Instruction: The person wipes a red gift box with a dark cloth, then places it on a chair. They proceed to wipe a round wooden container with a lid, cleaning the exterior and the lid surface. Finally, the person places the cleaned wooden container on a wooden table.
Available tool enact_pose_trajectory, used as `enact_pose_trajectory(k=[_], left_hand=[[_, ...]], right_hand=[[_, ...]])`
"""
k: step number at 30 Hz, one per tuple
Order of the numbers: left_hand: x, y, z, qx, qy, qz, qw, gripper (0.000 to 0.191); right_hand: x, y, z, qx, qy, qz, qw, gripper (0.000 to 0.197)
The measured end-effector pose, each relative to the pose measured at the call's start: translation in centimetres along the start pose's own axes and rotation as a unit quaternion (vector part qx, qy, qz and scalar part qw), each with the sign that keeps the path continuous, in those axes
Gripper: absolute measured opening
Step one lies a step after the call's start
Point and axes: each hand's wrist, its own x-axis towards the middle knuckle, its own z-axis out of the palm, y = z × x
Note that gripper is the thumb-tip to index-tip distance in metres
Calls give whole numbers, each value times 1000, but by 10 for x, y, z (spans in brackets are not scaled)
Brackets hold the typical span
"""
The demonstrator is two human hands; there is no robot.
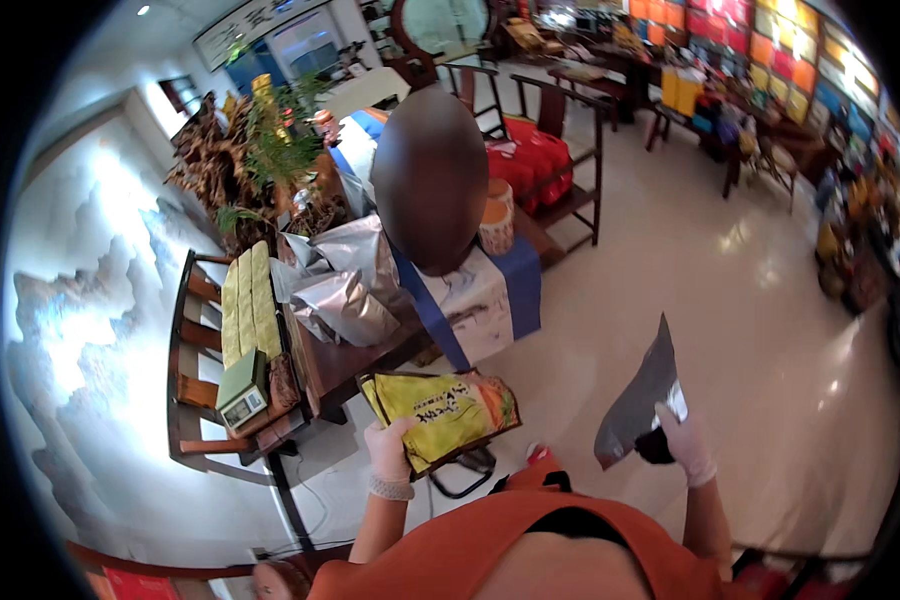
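Note:
My left hand [391, 454], in a thin whitish glove, grips the lower left edge of a yellow printed pouch [450, 416] with a dark border and writing on it. My right hand [682, 442], gloved too, holds a silver-grey foil bag [637, 397] by its lower right part; the bag's pointed end rises upward. Something dark lies under the fingers of that hand, and I cannot tell what it is. The pouch and the bag are well apart, with the tiled floor between them.
Silver foil bags [345, 307] stand on a wooden table [322, 371] with a blue-and-white runner [487, 307] and patterned canisters [497, 225]. A digital scale [244, 394] rests on a cushioned bench [251, 300] at left. Wooden armchairs [596, 172] stand beyond. A dark blurred oval hides part of the table.

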Motion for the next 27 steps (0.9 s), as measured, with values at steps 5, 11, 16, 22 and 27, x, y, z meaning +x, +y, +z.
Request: enact_pose_trajectory(k=[5, 11, 16, 22, 27], left_hand=[[40, 18, 24, -7, 74, -17, 997, 23], [71, 17, 6, 33, 173, 78, 981, 38], [93, 83, 21, 12, 366, 80, 927, 29], [161, 99, -45, -7, 375, 64, 925, 21], [232, 113, -75, 143, 342, 21, 929, 20]], right_hand=[[88, 1, -2, 94, -89, -6, 991, 19], [217, -57, 14, 217, -221, 42, 950, 17], [325, -91, 35, 254, -260, -4, 932, 26], [387, -146, 84, 321, -373, -52, 869, 66], [396, -194, 130, 355, -317, -48, 878, 73]])
